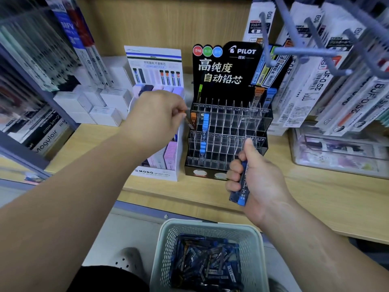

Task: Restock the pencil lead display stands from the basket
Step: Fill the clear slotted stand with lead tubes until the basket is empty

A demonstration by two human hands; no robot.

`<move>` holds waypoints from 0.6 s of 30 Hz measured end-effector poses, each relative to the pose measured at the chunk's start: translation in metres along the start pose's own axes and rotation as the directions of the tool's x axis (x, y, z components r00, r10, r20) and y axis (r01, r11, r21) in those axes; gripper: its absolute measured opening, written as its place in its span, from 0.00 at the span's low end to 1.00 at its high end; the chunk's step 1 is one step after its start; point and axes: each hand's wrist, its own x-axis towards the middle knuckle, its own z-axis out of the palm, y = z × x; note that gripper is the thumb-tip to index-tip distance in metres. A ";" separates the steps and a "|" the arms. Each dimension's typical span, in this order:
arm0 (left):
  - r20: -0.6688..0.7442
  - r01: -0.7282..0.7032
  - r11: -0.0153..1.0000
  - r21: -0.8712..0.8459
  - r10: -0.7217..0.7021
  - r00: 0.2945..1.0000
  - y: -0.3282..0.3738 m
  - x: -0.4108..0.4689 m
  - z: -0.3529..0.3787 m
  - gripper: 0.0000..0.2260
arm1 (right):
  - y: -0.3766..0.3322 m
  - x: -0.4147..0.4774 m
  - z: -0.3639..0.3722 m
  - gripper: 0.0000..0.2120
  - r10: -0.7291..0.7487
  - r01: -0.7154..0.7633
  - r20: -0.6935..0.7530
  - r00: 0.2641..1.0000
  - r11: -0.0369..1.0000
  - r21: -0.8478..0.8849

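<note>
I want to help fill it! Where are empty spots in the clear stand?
In the Pilot stand, middle and right slots are bare, right of the blue lead cases. The wooden shelf is bare between stand and clear box. Crowded: the stand's left edge, by the left hand.

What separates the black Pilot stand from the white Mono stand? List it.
The black Pilot stand with clear plastic dividers has mostly empty slots, only a few blue and orange cases; the white cardboard Mono stand holds pastel pink and purple cases. Pilot's header is black with pale lettering; Mono's is white with pictured cases. Both sit tiered on the wooden shelf.
</note>
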 end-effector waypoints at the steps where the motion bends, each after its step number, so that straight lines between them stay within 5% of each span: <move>1: -0.008 -0.007 1.000 0.006 0.007 1.000 0.000 0.002 0.000 0.04 | -0.001 0.000 0.000 0.17 -0.003 0.003 0.006 1.000 1.000 0.000; 9: -0.042 -0.093 0.987 0.131 0.099 0.994 0.000 0.005 0.019 0.08 | -0.005 -0.005 -0.005 0.18 0.016 -0.017 0.063 0.998 1.000 0.011; 18: -0.067 -0.073 0.961 0.267 0.094 0.993 -0.002 0.004 0.037 0.11 | -0.020 -0.004 -0.009 0.21 0.040 -0.127 0.221 0.974 0.909 0.397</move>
